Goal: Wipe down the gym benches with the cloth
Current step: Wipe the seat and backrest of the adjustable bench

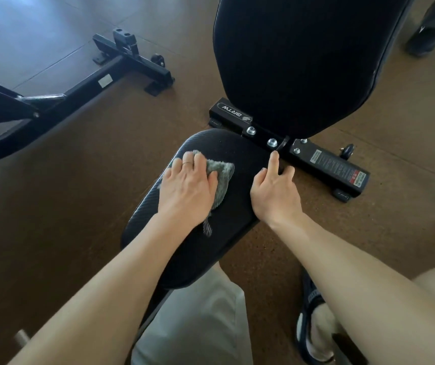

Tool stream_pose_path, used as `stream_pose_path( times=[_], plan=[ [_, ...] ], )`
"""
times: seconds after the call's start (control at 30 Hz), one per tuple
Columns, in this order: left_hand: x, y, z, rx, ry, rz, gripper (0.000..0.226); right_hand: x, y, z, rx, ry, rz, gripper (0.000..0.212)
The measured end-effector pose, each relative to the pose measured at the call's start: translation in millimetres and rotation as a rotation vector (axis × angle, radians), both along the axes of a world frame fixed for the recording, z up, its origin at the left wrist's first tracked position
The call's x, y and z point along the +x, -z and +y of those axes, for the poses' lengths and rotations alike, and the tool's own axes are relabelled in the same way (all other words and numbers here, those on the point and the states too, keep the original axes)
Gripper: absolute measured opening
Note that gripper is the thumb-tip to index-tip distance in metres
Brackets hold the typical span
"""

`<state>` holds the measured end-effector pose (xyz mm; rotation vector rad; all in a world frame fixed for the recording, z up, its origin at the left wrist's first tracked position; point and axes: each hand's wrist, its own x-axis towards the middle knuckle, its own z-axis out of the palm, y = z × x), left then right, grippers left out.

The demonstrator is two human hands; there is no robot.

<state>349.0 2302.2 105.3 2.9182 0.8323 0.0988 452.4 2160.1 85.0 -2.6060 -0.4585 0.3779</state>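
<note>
Brown gym floor (79,180), black bench seat (198,246), left hand (187,188) pressing cloth (221,177)

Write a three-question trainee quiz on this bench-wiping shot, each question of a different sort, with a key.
1. True or false: the left hand presses the grey cloth onto the seat pad.
2. Multiple choice: the right hand is at A) the seat pad's right edge, B) the backrest's top, C) the floor.
3. Fill in: the frame bar between seat pad and backrest carries shiny ____.

Key: 1 true; 2 A; 3 bolts.
</note>
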Motion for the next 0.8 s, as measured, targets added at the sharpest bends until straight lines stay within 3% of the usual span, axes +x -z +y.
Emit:
stream_pose_path(
  times=[0.17,0.33,0.53,0.7,0.8],
  plan=[
    [-61,-2,-20,0.051,0.095,-0.078,0.025,-2,5,-1,0.043,0.011,-0.002,0.060],
    [-8,8,12,0.077,-0.044,-0.045,0.039,-1,10,-1,0.071,0.023,-0.012,0.061],
    [40,-1,25,0.007,-0.191,0.065,0.039,0,8,-2,0.085,0.015,-0.004,0.061],
    [-26,-2,-21,0.070,-0.020,0.001,0.034,-2,7,-2,0.104,0.032,0.017,0.061],
    [-50,1,-28,0.105,-0.046,-0.024,0.033,-3,8,-1,0.110,0.040,0.012,0.060]
  ],
)
